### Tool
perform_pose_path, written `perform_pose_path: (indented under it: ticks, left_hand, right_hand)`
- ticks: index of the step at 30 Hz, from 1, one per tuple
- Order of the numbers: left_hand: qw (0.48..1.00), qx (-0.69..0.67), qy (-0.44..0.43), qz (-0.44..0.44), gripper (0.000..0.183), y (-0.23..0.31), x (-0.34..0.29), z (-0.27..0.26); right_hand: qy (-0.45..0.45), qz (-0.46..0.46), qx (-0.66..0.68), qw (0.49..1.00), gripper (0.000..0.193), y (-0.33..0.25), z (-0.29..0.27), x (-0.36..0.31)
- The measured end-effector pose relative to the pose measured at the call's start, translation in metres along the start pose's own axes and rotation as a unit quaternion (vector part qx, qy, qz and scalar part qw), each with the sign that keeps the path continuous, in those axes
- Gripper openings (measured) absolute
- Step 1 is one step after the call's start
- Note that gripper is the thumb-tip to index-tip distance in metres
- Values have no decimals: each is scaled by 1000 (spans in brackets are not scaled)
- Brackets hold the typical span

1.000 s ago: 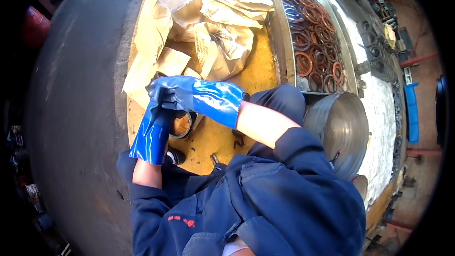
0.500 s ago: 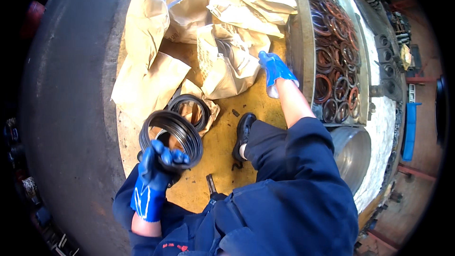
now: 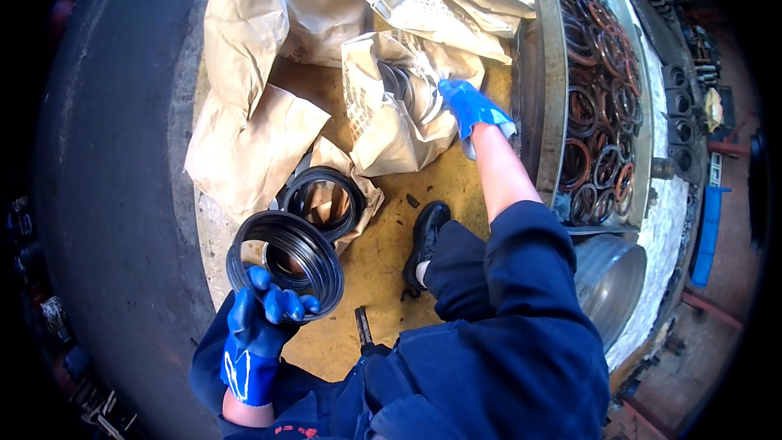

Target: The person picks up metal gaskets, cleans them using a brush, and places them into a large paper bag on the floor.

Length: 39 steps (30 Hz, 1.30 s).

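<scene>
My left hand, in a blue glove, is closed round the lower rim of a stack of dark metal rings. Beyond that stack, more black rings sit in an opened brown paper bag. At the mouth of another crumpled paper bag is my gloved right hand, fingers drawn together. Inside this bag are grey rings, and one pale ring edge lies right beside the fingertips. Whether the fingers pinch that ring or the paper, I cannot tell.
More brown paper bags lie on the far and left side of the yellowish floor. To the right stands a metal bin full of rusty and dark rings. A large metal cylinder is nearer, below the bin.
My right hand has moved left to the bag's mouth, beside the rings. My left hand has come slightly nearer with its ring stack. The view has shifted a little.
</scene>
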State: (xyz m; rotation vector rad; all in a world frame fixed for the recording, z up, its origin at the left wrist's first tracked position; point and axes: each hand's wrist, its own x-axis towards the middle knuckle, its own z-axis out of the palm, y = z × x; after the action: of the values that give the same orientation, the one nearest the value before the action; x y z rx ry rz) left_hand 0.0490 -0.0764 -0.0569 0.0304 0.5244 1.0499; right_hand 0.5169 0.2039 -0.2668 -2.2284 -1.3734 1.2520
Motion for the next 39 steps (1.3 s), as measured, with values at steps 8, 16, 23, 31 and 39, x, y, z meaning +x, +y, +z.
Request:
perform_pose_path:
  ticks: [8, 16, 23, 31, 39]
  left_hand:
    - [1000, -14, -2, 7, 30, -4, -1, -6]
    - [996, 25, 29, 75, 19, -1, -4, -7]
    - [998, -35, 22, 48, 15, 12, -12, -1]
    - [991, 91, 77, 58, 45, 9, -35, 21]
    - [986, 118, -91, 69, 50, 0, -60, 13]
  right_hand:
    - [129, -125, -99, 979, 42, -6, -1, -8]
    - [255, -143, -135, 947, 35, -22, -34, -30]
    - [322, -284, -375, 822, 24, -29, -107, -64]
    - [89, -123, 354, 923, 21, -147, -102, -284]
    - [-48, -135, 338, 930, 27, -192, -25, -491]
